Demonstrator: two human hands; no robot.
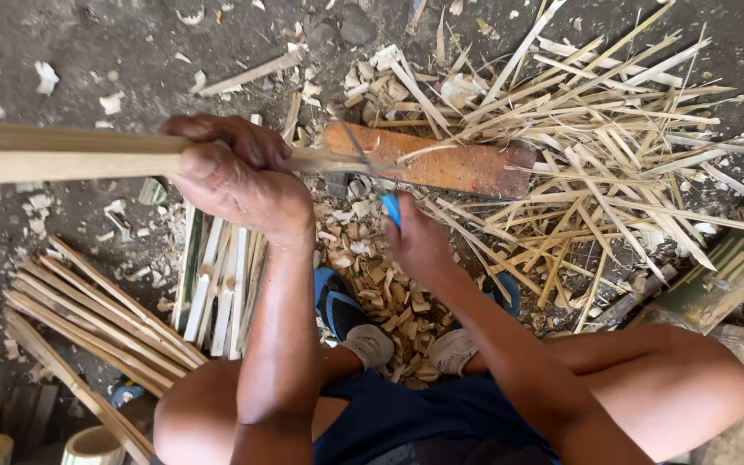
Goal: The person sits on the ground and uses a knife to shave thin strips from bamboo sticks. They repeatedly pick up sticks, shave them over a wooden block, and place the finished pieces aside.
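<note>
The left hand [234, 176] is clenched around a long bamboo strip [62, 153], which goes from the left edge of the view across to a reddish wooden block [441, 165] on the ground. The right hand [415, 241] is closed on a knife with a blue handle [390, 208]; its thin blade meets the tip of the strip just over the block. The strip looks stiff and light, with a smooth pale skin that may slip, and its cut edges are probably sharp, so I think the best hold is around the flat middle part, away from the blade.

Below the hands lies a heap of short chips [381, 293], light brown and curled, between the person's feet in blue sandals [337, 303]. To the right spreads a loose pile of thin slivers [613, 146], straw-coloured and straight. At the left, finished flat strips [96, 319] lie in bundles on the dark earth floor [62, 43].
</note>
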